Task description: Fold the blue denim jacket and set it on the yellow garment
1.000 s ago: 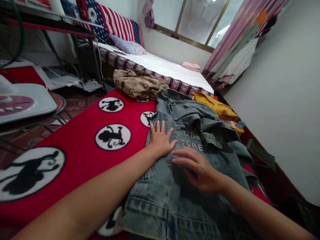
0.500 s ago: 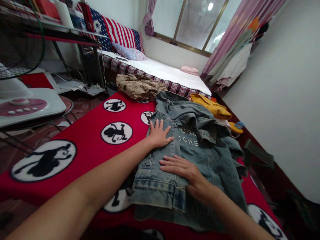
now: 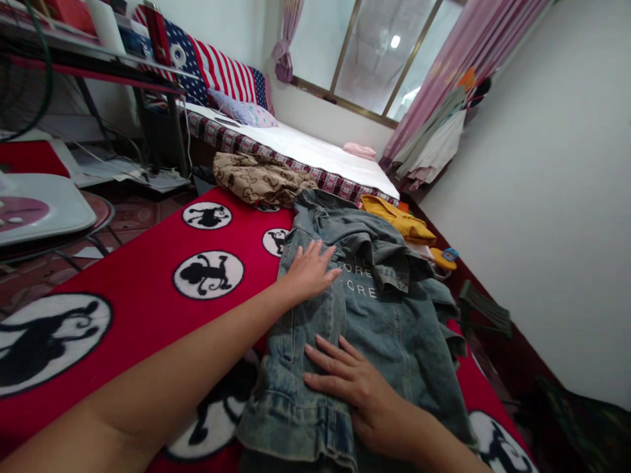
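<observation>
A faded blue denim jacket (image 3: pixel 394 322) with white lettering lies spread on a red blanket (image 3: pixel 148 269) printed with black monkey figures in white circles. My left hand (image 3: pixel 308 269) rests flat on the jacket's upper left part, fingers apart, beside the lettering. Closer to me, my right hand (image 3: pixel 352 384) presses flat on the jacket near its hem, fingers spread. Neither hand holds anything.
A tan patterned cloth (image 3: pixel 259 177) and a yellow garment (image 3: pixel 399 220) lie beyond the jacket. Behind them is a mattress (image 3: pixel 320 148) with pillows. A fan base (image 3: pixel 39 207) and a metal rack (image 3: pixel 98 66) stand left. A white wall (image 3: pixel 542 197) runs along the right.
My right hand has slid down the jacket from near the lettering toward the hem. My left hand stayed on the upper left part. The view shifted slightly.
</observation>
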Tool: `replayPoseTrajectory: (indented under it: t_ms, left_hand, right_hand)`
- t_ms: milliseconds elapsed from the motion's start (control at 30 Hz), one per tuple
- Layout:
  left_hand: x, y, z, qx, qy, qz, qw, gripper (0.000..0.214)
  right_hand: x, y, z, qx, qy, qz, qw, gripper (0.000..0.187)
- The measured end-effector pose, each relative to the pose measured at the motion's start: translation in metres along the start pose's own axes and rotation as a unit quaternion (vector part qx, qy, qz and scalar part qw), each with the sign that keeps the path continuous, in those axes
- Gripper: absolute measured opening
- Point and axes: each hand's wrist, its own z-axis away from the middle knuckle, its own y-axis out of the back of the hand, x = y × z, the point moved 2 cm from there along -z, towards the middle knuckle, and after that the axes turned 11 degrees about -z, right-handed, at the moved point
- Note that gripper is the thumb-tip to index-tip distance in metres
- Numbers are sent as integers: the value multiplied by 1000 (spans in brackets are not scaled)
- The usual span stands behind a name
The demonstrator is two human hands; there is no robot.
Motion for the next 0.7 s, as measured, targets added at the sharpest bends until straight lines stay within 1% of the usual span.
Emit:
replayPoseTrajectory:
  t_ms: [67, 133, 167, 200, 233, 267, 300, 333, 367, 400, 433, 467, 500, 533, 567, 600, 633, 667, 700]
  left_hand:
    - [3, -20, 1, 13, -16, -19, 1000, 65]
    - [3, -38, 3, 10, -25, -43, 999, 64]
    - [2, -44, 3, 13, -26, -52, 998, 64]
    - [1, -48, 3, 18, -26, -57, 998, 64]
    - [1, -50, 4, 24, -25, -58, 998, 64]
    - [1, -50, 4, 29, -24, -57, 998, 64]
    - [1, -49, 4, 32, -24, -56, 998, 63]
    - [1, -48, 4, 34, -23, -54, 998, 63]
    - [2, -47, 4, 33, -22, -51, 998, 63]
    - [2, -46, 4, 32, -21, -49, 998, 62]
    - [3, -45, 4, 30, -20, -47, 998, 62]
    - [3, -44, 4, 30, -19, -45, 998, 62]
    - [3, -44, 4, 30, -20, -44, 998, 62]
    - [3, -44, 4, 31, -20, -43, 998, 61]
    - [3, -45, 4, 32, -21, -43, 998, 61]
    - [3, -45, 4, 33, -21, -43, 998, 61]
    - [2, -46, 4, 34, -22, -43, 998, 61]
    - [2, -46, 4, 35, -22, -43, 998, 61]
    - [2, -47, 4, 36, -22, -42, 998, 61]
  right_hand:
    - [1, 7, 2, 24, 19, -45, 999, 73]
    - [9, 22, 4, 83, 45, -89, 992, 62]
    - [17, 33, 5, 131, 52, -94, 986, 56]
    - [27, 47, 6, 193, 51, -79, 977, 49]
    - [38, 63, 8, 267, 40, -41, 962, 43]
    - [51, 80, 11, 344, 18, 17, 939, 37]
    - [64, 98, 14, 421, -13, 86, 903, 33]
    - [77, 116, 18, 486, -50, 151, 859, 33]
    - [90, 132, 22, 536, -97, 200, 815, 40]
    - [103, 146, 25, 569, -155, 227, 775, 51]
    - [116, 157, 28, 581, -222, 234, 747, 65]
    - [127, 165, 30, 572, -288, 225, 734, 75]
    - [137, 170, 30, 542, -350, 205, 737, 81]
    - [146, 173, 29, 497, -400, 184, 748, 80]
    - [152, 173, 27, 445, -437, 172, 763, 74]
    - [156, 174, 25, 397, -461, 170, 775, 63]
    - [158, 175, 24, 362, -476, 178, 781, 51]
    - [159, 178, 23, 344, -482, 191, 783, 39]
    - [159, 183, 24, 342, -482, 202, 781, 32]
